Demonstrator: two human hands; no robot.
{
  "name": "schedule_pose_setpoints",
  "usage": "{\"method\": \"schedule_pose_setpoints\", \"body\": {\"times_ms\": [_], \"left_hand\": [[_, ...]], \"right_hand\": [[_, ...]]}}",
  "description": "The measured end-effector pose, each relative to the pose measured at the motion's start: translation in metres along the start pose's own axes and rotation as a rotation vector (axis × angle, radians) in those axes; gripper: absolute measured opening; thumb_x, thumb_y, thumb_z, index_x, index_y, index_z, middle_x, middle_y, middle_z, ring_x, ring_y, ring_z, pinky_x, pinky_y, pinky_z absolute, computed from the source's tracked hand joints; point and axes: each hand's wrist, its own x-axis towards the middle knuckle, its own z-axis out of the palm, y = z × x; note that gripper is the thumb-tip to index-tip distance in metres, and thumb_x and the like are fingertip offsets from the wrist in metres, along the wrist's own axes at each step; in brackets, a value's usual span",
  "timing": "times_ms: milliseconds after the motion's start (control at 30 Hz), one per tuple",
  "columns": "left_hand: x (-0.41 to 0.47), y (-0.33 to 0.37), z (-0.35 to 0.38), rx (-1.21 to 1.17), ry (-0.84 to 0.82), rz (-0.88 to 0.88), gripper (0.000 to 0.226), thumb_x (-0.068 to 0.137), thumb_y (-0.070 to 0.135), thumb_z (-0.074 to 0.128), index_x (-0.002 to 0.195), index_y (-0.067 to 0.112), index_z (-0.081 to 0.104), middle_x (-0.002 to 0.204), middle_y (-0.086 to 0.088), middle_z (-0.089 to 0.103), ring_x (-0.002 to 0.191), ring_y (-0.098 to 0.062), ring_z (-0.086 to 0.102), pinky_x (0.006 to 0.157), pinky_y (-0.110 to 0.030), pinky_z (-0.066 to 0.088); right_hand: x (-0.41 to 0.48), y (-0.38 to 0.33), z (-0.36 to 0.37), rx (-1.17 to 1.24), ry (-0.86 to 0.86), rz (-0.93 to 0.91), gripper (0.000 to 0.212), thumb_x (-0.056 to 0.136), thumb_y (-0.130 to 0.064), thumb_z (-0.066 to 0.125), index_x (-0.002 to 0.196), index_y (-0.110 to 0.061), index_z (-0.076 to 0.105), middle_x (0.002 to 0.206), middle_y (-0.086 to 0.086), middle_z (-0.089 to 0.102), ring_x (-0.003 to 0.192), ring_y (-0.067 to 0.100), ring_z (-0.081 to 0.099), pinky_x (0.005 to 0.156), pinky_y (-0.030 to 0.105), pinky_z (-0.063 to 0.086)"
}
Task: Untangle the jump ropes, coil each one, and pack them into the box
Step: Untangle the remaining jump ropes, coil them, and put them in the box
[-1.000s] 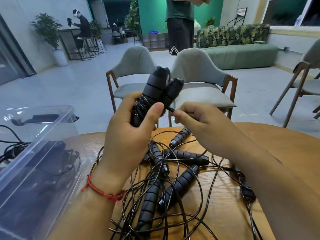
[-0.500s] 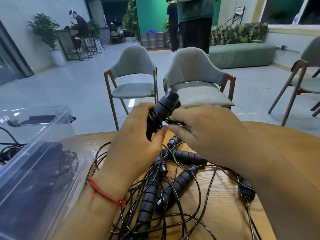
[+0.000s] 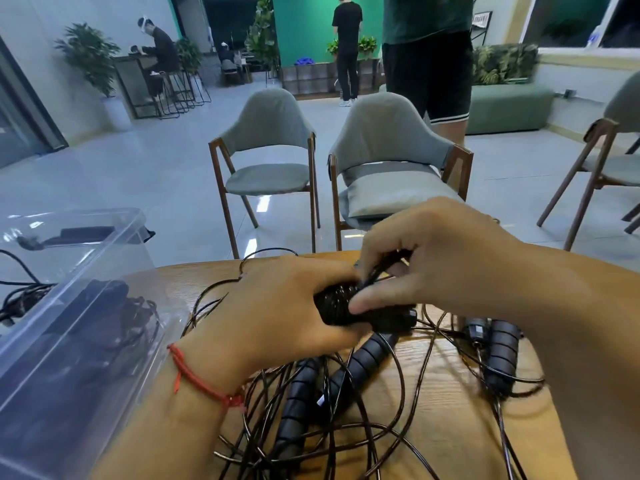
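Note:
My left hand [image 3: 277, 313] grips a coiled jump rope bundle [image 3: 337, 306], black handles wrapped in cord, low over the wooden table [image 3: 450, 410]. My right hand [image 3: 426, 268] pinches the loose black cord at the bundle's top, its thumb pressed on the wrap. Beneath both hands lies a tangle of black ropes [image 3: 346, 427] with ribbed handles [image 3: 360, 362]. Two more handles [image 3: 498, 355] lie at the right. A clear plastic box [image 3: 69, 323] at the left holds dark coiled ropes.
Two grey chairs [image 3: 270, 157] stand beyond the table's far edge, another chair [image 3: 606, 161] at the right. A person's legs [image 3: 429, 74] are behind the middle chair. Cables trail on the floor past the box.
Both hands have come down with the bundle from chest height to just above the table. My right hand has gone on winding cord round the handles.

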Motion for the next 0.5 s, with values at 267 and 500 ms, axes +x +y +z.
{"method": "schedule_pose_setpoints", "body": {"times_ms": [267, 500], "left_hand": [[-0.006, 0.012, -0.012, -0.310, 0.013, 0.102, 0.049, 0.084, 0.032, 0.091, 0.126, 0.032, 0.066, 0.102, 0.010, 0.075, 0.090, -0.013, 0.075, 0.073, -0.027, 0.059], [-0.005, 0.010, -0.009, -0.540, 0.316, -0.053, 0.049, 0.086, 0.033, 0.086, 0.130, 0.032, 0.065, 0.111, 0.004, 0.075, 0.098, -0.020, 0.076, 0.081, -0.038, 0.065]], "right_hand": [[0.002, 0.027, 0.011, 0.830, -0.079, 0.059, 0.009, 0.092, -0.011, 0.077, 0.088, -0.013, 0.069, 0.078, -0.006, 0.069, 0.072, 0.009, 0.063, 0.066, 0.017, 0.048], [0.014, 0.021, 0.042, 0.727, 0.168, 0.245, 0.049, 0.095, 0.024, 0.052, 0.087, -0.023, 0.055, 0.059, -0.027, 0.066, 0.059, -0.013, 0.063, 0.062, 0.013, 0.050]]}}
